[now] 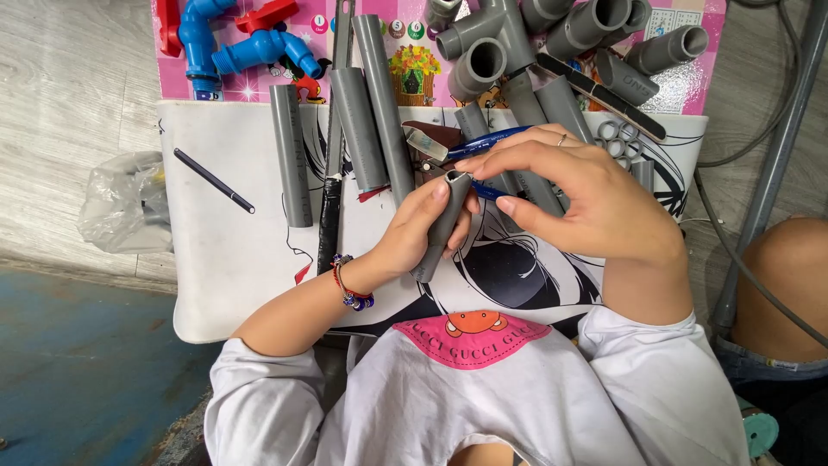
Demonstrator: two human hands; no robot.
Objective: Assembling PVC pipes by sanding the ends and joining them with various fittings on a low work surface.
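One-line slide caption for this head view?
Left hand grips a short grey pipe; right hand pinches at its top end.

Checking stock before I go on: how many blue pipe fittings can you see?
2. One blue fitting lies at the top left of the pink board; a second blue fitting lies just right of it. Others may be cut off by the frame's top edge.

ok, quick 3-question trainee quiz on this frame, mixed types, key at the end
1. True or false: the left hand grips a short grey pipe piece.
2. What colour are the valve fittings at top left? A) blue B) green C) yellow
3. Fill in: the right hand has its fingertips at the pipe piece's ____ end.

Key: 1 true; 2 A; 3 upper
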